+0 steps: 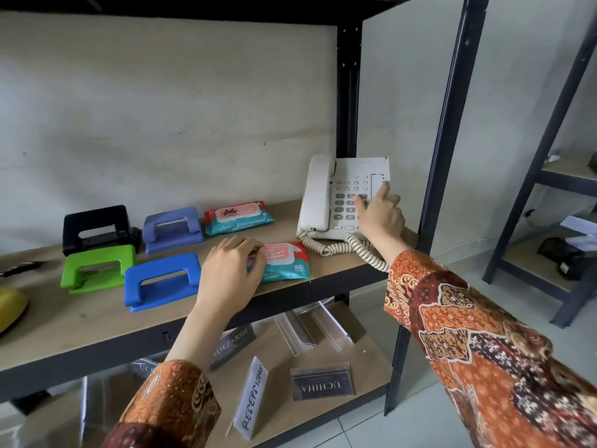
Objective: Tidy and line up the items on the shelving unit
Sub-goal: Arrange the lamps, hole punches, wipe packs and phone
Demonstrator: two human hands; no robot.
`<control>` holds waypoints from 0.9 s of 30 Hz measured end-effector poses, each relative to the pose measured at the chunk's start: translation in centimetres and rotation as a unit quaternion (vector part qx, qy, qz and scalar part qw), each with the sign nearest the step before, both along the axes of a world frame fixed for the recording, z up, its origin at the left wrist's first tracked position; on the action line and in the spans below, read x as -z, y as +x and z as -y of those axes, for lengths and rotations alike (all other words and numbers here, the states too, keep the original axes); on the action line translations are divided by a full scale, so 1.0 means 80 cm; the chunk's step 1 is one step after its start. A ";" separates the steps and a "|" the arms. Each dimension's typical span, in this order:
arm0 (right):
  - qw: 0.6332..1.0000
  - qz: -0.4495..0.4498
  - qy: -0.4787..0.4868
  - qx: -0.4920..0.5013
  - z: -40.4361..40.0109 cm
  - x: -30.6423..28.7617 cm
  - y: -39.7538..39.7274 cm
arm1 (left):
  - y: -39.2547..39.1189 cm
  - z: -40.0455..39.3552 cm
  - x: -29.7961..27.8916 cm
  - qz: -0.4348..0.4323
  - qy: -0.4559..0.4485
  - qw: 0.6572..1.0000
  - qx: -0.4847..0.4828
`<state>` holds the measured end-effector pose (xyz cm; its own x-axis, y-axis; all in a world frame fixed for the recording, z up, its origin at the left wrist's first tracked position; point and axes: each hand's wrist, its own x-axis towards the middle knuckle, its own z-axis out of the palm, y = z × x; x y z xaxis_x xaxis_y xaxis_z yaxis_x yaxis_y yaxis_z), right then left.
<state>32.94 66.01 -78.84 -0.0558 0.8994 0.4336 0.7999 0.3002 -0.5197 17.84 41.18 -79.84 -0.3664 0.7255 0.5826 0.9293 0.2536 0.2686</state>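
On the wooden shelf (97, 321) the person has both hands at work. The left hand (231, 266) lies on the near wet-wipes pack (286, 261), its fingers (255, 253) curled over the pack's left end and holding it there. That pack sits at the shelf's near edge, its long axis running left to right but skewed a little against the edge. A second wipes pack (239, 217) lies farther back, beside the purple hole punch (172, 228).

The right hand (381, 215) reaches to the white telephone (342, 195) at the far right, by the black upright. Its forefinger is stretched out and touches the keypad's right side; the other fingers are loosely curled and grip nothing. The coiled cord (352, 245) trails off the near edge.

The black (97, 229), green (98, 268) and blue (161, 281) punches stand in two rows to the left. I judge the near pack is the piece in hand: it lies directly under the left hand, which is much the nearer, and it needs turning square to match the far pack.
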 end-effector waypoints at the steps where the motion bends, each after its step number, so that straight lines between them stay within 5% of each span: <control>1: 1.000 0.006 0.001 -0.010 -0.003 -0.001 0.000 | 0.004 -0.003 -0.001 0.001 0.000 1.000 0.003; 16: 0.959 0.001 -0.019 -0.284 -0.082 -0.005 -0.012 | 0.039 -0.032 0.008 -0.017 -0.001 1.000 -0.023; 27: 0.953 0.102 0.011 -0.286 -0.095 -0.014 -0.036 | 0.037 -0.034 0.009 -0.007 0.000 1.000 -0.027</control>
<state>30.07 73.64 -77.76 -0.6195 0.6870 0.3798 0.5860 0.7267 -0.3586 20.79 43.90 -80.59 -0.3976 0.7047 0.5876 0.9176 0.3038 0.2565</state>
